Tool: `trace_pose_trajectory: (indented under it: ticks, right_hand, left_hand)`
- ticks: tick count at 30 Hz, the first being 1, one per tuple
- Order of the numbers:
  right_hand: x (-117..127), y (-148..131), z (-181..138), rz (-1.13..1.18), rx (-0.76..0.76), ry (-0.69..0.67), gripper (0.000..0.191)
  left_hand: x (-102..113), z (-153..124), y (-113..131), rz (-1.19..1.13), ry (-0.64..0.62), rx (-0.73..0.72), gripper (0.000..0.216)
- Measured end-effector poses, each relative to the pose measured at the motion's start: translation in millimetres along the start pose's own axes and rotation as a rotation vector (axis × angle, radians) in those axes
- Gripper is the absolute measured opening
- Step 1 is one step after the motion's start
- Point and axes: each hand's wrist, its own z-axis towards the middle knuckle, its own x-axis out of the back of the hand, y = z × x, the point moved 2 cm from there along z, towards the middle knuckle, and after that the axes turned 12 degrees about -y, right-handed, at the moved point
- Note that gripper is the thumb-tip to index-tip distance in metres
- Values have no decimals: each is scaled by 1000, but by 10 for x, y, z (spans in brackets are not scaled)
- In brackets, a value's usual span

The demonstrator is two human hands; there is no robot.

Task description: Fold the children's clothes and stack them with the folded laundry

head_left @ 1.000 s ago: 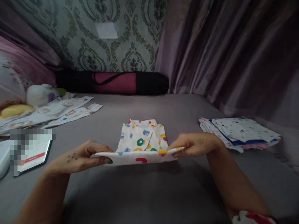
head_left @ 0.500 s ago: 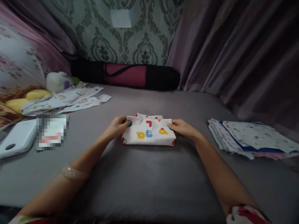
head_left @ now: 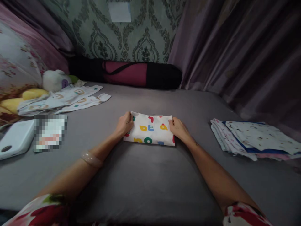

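Note:
A small white garment [head_left: 150,129] printed with coloured letters lies folded into a flat rectangle on the grey bed sheet [head_left: 150,185]. My left hand [head_left: 124,123] rests at its left edge, fingers curled on the cloth's corner. At the right edge my right hand [head_left: 178,128] does the same, fingers closed on the fabric. Both arms reach forward from the bottom of the view, a clear bangle on the left wrist.
A stack of folded cloths [head_left: 254,138] lies at the right. Unfolded white clothes [head_left: 63,99] and soft toys [head_left: 54,80] sit at the left, with a white device [head_left: 14,139] nearer me. A rolled black and pink bag [head_left: 127,73] lies along the wall. Curtains hang on the right.
The lifted bottom edge of the garment was folded away from me over the rest, and the garment now lies as a flat rectangle. Both hands moved forward with it and sit at its sides.

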Motion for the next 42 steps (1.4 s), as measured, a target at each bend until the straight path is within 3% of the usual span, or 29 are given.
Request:
trace_pose_trajectory:
  ticks: [16, 21, 24, 26, 30, 33, 36, 42]
  right_hand:
    - [-48, -29, -47, 17, -67, 28, 36]
    - [-64, 126, -19, 313, -12, 42, 34]
    - [-66, 218, -184, 563, 35, -32, 34]
    - [-70, 235, -367, 604, 66, -53, 33]
    - [-140, 183, -684, 550, 120, -61, 36]
    - [-227, 128, -770, 461, 130, 18, 35]
    - [-299, 67, -796, 323, 91, 69, 32]
    - [-259, -3, -938, 35, 24, 29, 32]
  left_hand:
    - [-18, -89, 107, 208, -63, 92, 36]
    - [59, -109, -10, -4, 15, 96, 37]
    - [127, -227, -160, -239, -86, 111, 44]
    - [157, -359, -259, -376, -171, 97, 50]
    - [171, -647, -371, -524, -276, 22, 61]
    - [147, -781, -356, -529, -300, -25, 62]
    - [116, -814, -304, -476, -258, -68, 53]
    - [63, -792, -350, -339, -263, -91, 49]
